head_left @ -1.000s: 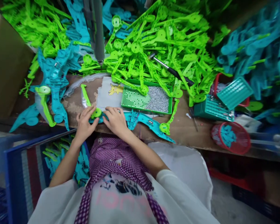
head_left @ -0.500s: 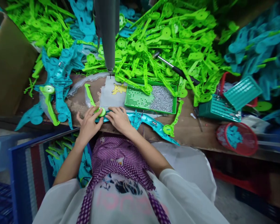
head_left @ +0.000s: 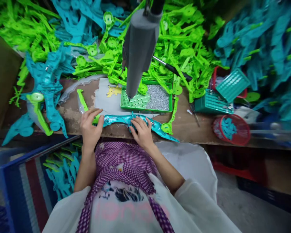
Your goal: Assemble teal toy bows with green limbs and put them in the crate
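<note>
A long curved, shiny blue plastic bow-shaped part (head_left: 116, 119) lies along the front edge of the bench. My left hand (head_left: 90, 127) is closed over its left end, where a green plastic arm (head_left: 81, 98) with a clear piece beside it sticks up. The palm hides how these join. My right hand (head_left: 143, 132) grips the blue part near its middle, with bent fingers over the small cross-piece. Another green arm (head_left: 174, 111) stands at the right end. Above the bench hangs a grey electric screwdriver (head_left: 141, 48), its tip over the green tray, apart from both hands.
Behind the blue part is a green tray (head_left: 145, 110) holding small silvery pieces. Green arms (head_left: 184, 42) are heaped at the back, with a hammer (head_left: 174, 69) on them. Blue parts (head_left: 47, 81) lie left. A red basket (head_left: 243, 136) and teal baskets (head_left: 201, 102) stand right.
My right hand has slid right along the blue part, from near its left end to its middle. My left hand now covers the green arm's round end. The view has shifted.
</note>
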`<state>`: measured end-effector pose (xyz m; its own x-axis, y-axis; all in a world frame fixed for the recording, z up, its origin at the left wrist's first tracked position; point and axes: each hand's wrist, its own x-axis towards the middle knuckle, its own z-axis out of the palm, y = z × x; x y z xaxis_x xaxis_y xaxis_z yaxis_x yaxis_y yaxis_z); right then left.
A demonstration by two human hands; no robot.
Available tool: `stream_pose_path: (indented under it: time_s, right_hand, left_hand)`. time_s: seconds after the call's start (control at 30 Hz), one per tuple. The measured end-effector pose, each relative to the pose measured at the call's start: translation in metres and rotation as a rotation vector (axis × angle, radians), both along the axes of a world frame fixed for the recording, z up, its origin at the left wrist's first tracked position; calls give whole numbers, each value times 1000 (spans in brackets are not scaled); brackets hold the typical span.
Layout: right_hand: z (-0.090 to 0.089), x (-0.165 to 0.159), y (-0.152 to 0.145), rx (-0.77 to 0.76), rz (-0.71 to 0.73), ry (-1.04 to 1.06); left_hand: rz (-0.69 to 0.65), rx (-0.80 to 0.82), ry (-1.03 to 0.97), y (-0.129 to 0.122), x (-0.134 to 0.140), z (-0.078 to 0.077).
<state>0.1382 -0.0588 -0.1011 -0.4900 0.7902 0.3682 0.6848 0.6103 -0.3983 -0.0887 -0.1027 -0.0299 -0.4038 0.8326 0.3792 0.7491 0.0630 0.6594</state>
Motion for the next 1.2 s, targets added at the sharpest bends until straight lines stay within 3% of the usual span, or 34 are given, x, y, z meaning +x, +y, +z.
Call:
stream_pose_path:
  time_s: [0.13, 0.2, 0.27, 0.37, 0.47, 0.57, 0.67, 0.77, 0.87, 0.93, 1.03, 1.1, 1.2]
  right_hand:
    - [7, 3, 0, -12, 35, 35]
    - [13, 16, -4, 24, -10, 109]
    - [17, 35, -9, 43, -131, 191]
    - [17, 61, -9, 41, -314, 202]
    - [17, 68, 6, 18, -448, 107]
    - [24, 60, 32, -70, -473, 25]
    - [34, 61, 43, -140, -388, 47]
    - [31, 71, 17, -43, -388, 185]
    - [6, 71, -31, 21, -302, 193]
    - [-17, 65, -56, 53, -337, 86]
    - [-37, 58, -68, 80, -337, 45]
    - [-33, 62, -66, 71, -300, 91]
    - [-3, 83, -67, -102, -277, 153]
  left_hand:
    - [-221, -49, -77, 39, 8, 39]
    - [-287, -31, -81, 48, 13, 47]
    - [-395, -27, -59, 49, 19, 40]
    - [-570, -95, 57, 40, 26, 9]
    - [-624, -147, 199, 32, 32, -22]
    - [-648, -171, 307, 30, 33, -37]
    - [-675, -187, 398, 34, 31, -38]
    - [-734, -201, 452, 40, 26, -36]
    - [-786, -216, 485, 46, 22, -35]
    - [-806, -214, 504, 49, 21, -35]
    - [-807, -201, 512, 52, 21, -34]
    - [-804, -190, 500, 53, 21, -34]
    - [-796, -173, 488, 53, 20, -34]
